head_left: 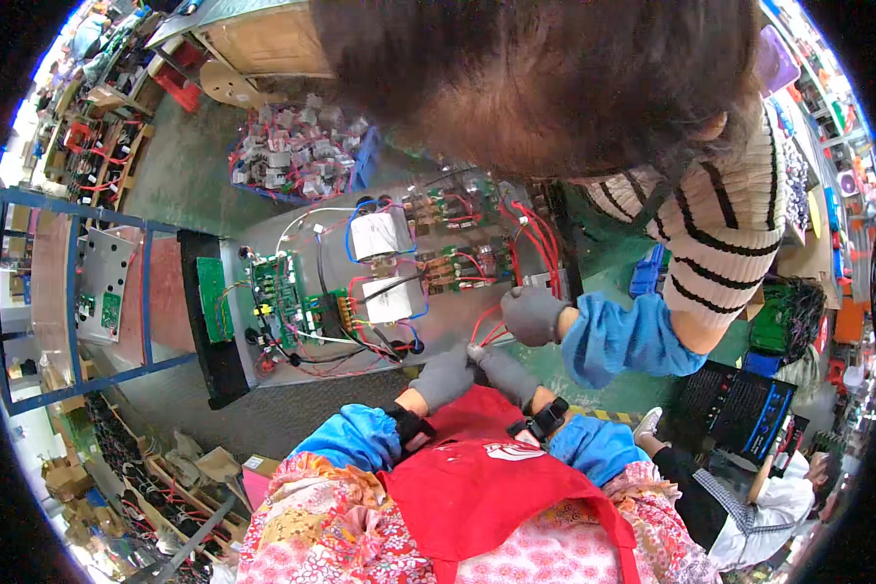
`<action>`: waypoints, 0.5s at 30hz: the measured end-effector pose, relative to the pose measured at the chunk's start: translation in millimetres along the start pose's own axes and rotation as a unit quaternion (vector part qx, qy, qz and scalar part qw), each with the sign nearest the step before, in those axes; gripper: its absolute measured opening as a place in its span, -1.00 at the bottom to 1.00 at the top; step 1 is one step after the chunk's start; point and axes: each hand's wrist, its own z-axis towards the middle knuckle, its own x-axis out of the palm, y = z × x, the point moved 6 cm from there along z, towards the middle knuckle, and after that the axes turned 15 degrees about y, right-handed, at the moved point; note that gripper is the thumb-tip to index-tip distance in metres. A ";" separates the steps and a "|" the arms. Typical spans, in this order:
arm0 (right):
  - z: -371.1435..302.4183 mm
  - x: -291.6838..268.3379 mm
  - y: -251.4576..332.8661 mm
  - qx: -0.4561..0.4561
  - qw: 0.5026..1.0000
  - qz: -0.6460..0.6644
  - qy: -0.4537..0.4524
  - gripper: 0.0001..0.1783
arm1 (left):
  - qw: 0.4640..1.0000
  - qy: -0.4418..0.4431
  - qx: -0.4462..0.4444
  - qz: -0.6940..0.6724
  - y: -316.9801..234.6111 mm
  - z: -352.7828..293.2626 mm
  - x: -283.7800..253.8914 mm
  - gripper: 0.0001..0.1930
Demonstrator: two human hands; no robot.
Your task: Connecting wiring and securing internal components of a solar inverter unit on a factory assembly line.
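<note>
My two grey-gloved hands meet at the near edge of an open metal chassis (pixel 355 365). The fingers of my left hand (pixel 444 378) are closed, and those of my right hand (pixel 508 376) are closed beside them. Thin red wires (pixel 487 323) run into the spot where my fingertips meet; a small pale end shows there. The fingers partly hide what each hand grips. Just beyond, a co-worker's grey-gloved hand (pixel 535 316) is closed near the same wires. Inside the chassis sit green circuit boards (pixel 277 282), two white-wrapped blocks (pixel 380 237) and thicker red cables (pixel 540 238).
The co-worker's head (pixel 545 88) leans over the far side. A blue crate (pixel 360 161) of parts stands behind the chassis. At left is a blue metal frame rack (pixel 78 209). A black printed panel (pixel 735 414) and another person (pixel 764 506) are at lower right.
</note>
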 end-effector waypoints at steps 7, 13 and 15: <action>-57.4 12.4 64.6 0.040 0.951 0.297 -0.075 -0.68 | 0.990 0.024 0.129 0.059 -9.7 -17.8 21.4 -0.67; -28.5 -6.2 13.4 -0.125 0.823 0.555 0.003 -0.78 | 0.979 0.173 0.096 -0.045 -14.6 -11.7 35.3 -0.63; -29.5 -9.7 0.6 -0.126 0.826 0.550 -0.017 -0.80 | 0.979 0.179 0.096 -0.015 -8.2 -10.3 39.7 -0.62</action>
